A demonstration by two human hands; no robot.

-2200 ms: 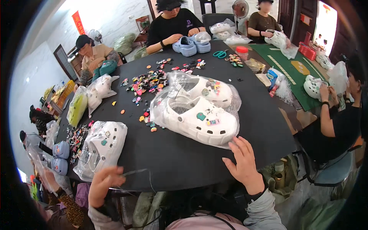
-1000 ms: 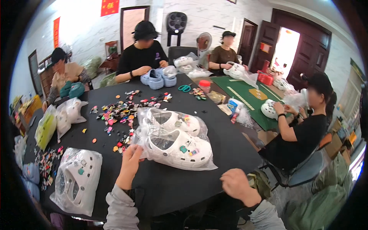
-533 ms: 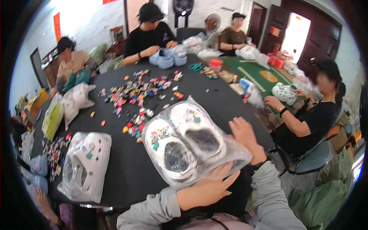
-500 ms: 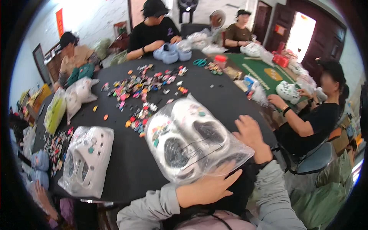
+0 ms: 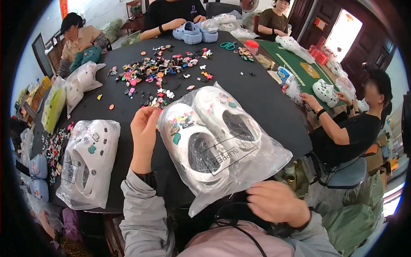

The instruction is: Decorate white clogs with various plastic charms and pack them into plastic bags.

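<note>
here the clear bag [image 5: 239, 162] blurs the white clogs [image 5: 209, 137]; right hand [image 5: 276, 201] pinches it.

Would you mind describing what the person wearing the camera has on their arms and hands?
Both forearms wear loose light grey sleeves, bunched at the wrists. The left hand is bare, with a dark band at its wrist. The right hand is bare too, with a dark band just showing at the cuff. No gloves or rings are visible.
</note>
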